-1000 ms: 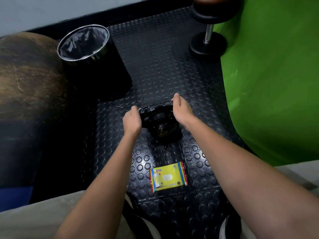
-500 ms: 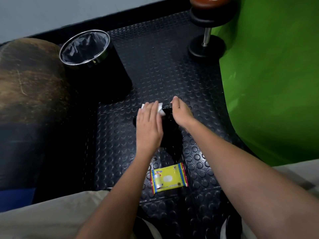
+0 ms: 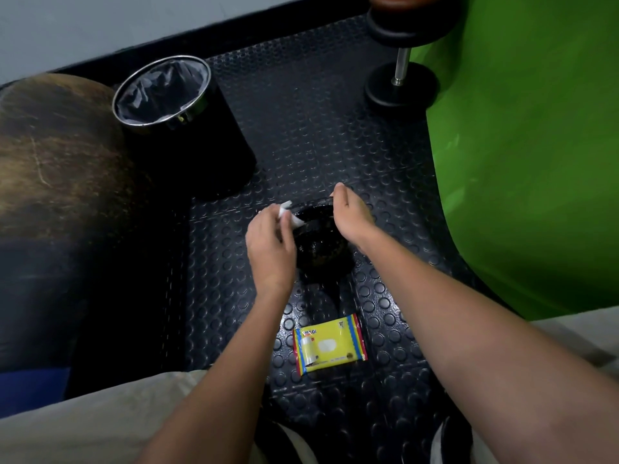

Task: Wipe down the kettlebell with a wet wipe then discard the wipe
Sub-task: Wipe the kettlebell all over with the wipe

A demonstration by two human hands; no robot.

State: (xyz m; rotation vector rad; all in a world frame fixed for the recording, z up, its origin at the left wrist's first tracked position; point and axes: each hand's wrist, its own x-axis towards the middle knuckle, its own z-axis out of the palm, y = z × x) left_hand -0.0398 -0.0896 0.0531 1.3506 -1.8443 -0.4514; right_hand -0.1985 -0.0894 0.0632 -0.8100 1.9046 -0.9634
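Observation:
A black kettlebell [image 3: 320,242] sits on the studded black floor mat, glossy and wet-looking. My left hand [image 3: 269,247] presses a white wet wipe [image 3: 289,214] against the kettlebell's upper left side near the handle. My right hand [image 3: 350,214] grips the right end of the handle and steadies it. The handle's middle shows between both hands. A black bin [image 3: 187,128] with a chrome rim and grey liner stands open to the far left of the kettlebell.
A yellow wet-wipe packet [image 3: 328,346] lies on the mat close to me. A dumbbell [image 3: 400,78] stands on end at the far right. A green curved surface [image 3: 536,162] fills the right side. A large brown ball [image 3: 57,182] sits at the left.
My left hand went from the kettlebell's left side to its top and has now slid back left with the wipe. My right hand stayed on the handle.

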